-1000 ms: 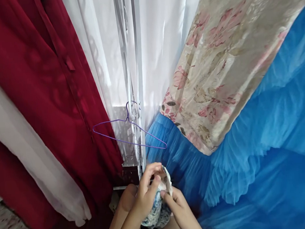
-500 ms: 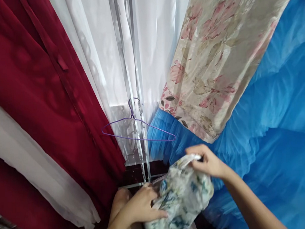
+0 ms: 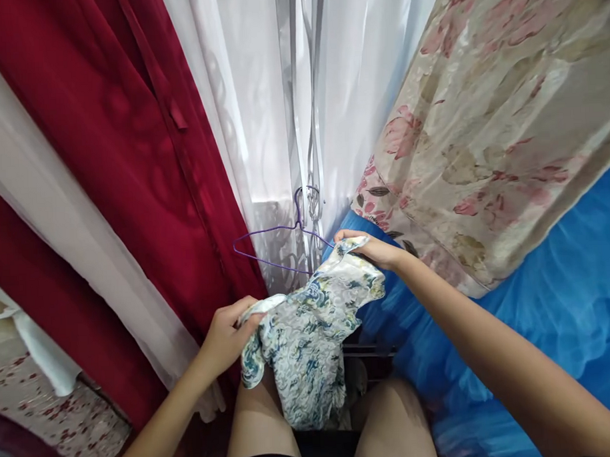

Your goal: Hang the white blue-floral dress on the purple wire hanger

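Lifted and spread wider since half a second ago, the floral top (image 3: 304, 352) now droops between two raised hands, its length running down toward the lap. From the head view, the left hand (image 3: 231, 334) pinches one edge and the right hand (image 3: 378, 251) the opposite one, fingers closed on cloth. Just beyond, the purple hanger (image 3: 299, 222) stretches crosswise, nearer the right hand, its far end hidden. I can't read any label.
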`<action>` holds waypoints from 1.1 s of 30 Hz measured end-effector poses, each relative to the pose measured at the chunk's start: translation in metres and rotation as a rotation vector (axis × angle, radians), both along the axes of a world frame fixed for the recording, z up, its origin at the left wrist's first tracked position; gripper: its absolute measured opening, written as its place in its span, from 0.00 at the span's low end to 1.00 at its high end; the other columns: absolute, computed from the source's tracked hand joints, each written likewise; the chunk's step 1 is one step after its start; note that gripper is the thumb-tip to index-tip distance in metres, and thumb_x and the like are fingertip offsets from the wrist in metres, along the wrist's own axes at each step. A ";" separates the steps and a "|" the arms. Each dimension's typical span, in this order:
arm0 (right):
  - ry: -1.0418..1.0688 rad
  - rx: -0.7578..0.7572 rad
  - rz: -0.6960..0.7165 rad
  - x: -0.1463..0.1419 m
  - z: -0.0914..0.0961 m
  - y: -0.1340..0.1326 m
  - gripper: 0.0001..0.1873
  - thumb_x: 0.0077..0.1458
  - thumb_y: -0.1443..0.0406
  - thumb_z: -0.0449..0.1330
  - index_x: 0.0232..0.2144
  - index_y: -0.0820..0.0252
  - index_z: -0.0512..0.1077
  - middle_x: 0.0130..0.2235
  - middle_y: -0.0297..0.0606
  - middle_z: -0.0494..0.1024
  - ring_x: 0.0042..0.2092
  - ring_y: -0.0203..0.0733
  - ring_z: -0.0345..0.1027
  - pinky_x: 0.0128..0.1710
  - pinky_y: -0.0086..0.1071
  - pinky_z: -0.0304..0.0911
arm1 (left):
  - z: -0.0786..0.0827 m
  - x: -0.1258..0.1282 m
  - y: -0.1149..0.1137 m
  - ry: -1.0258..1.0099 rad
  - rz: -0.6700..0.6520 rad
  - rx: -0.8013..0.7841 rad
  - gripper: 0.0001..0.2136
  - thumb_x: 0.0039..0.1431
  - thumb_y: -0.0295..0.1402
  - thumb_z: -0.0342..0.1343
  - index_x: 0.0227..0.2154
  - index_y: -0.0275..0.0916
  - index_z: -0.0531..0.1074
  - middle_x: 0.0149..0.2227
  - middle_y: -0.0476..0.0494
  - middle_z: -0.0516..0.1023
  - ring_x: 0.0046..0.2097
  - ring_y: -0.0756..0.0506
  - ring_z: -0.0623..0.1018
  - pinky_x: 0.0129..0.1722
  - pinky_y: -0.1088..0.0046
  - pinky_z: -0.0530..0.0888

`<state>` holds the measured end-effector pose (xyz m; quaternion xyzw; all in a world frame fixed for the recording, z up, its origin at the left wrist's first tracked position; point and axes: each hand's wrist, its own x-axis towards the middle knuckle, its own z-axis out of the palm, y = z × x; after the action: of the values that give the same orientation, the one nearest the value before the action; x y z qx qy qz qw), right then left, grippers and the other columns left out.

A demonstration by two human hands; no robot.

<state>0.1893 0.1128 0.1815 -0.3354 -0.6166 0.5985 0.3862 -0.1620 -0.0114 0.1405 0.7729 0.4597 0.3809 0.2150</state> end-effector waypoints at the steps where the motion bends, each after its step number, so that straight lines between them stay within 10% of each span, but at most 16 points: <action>1: 0.009 -0.014 0.008 -0.002 0.002 -0.001 0.17 0.45 0.62 0.72 0.39 0.58 0.76 0.33 0.33 0.80 0.32 0.37 0.71 0.33 0.28 0.63 | 0.000 -0.010 0.006 0.025 -0.001 -0.006 0.11 0.66 0.37 0.50 0.36 0.38 0.74 0.33 0.48 0.77 0.34 0.48 0.74 0.35 0.75 0.69; 8: -0.017 -0.069 0.034 0.009 0.008 -0.013 0.23 0.43 0.60 0.73 0.44 0.59 0.81 0.42 0.39 0.84 0.42 0.44 0.77 0.46 0.33 0.68 | -0.011 -0.087 0.078 0.542 -0.057 0.050 0.11 0.62 0.33 0.49 0.35 0.42 0.78 0.39 0.44 0.80 0.48 0.39 0.74 0.55 0.59 0.66; 12: -0.081 -0.074 0.011 0.011 0.016 -0.018 0.17 0.43 0.61 0.73 0.38 0.59 0.81 0.40 0.37 0.84 0.41 0.44 0.77 0.44 0.33 0.69 | 0.004 -0.111 0.114 0.424 0.125 0.148 0.16 0.58 0.32 0.48 0.42 0.42 0.80 0.48 0.41 0.80 0.56 0.36 0.72 0.60 0.54 0.64; 18: -0.093 -0.196 -0.040 0.007 0.023 -0.022 0.15 0.44 0.61 0.72 0.36 0.60 0.80 0.38 0.40 0.84 0.38 0.46 0.78 0.40 0.35 0.72 | 0.054 -0.055 0.136 -0.233 0.154 -0.022 0.13 0.55 0.40 0.52 0.39 0.38 0.74 0.39 0.44 0.79 0.41 0.42 0.77 0.42 0.69 0.72; 26: -0.054 -0.219 -0.248 0.035 -0.001 -0.044 0.17 0.42 0.62 0.69 0.38 0.58 0.78 0.32 0.35 0.81 0.31 0.41 0.73 0.31 0.30 0.66 | 0.053 -0.003 0.156 -0.163 0.268 -0.107 0.15 0.41 0.41 0.63 0.28 0.41 0.64 0.22 0.56 0.65 0.24 0.51 0.65 0.24 0.76 0.60; 33: -0.375 0.437 -0.383 0.027 -0.003 -0.064 0.22 0.59 0.49 0.60 0.23 0.58 0.69 0.23 0.31 0.67 0.27 0.37 0.57 0.28 0.30 0.52 | 0.065 -0.013 0.146 -0.167 0.087 -0.388 0.21 0.48 0.50 0.63 0.19 0.39 0.64 0.18 0.52 0.64 0.22 0.51 0.64 0.22 0.77 0.58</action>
<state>0.2165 0.0493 0.1783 -0.4587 -0.7163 0.2969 0.4340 -0.1751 0.1345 0.2055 0.6622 0.5378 0.3569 0.3807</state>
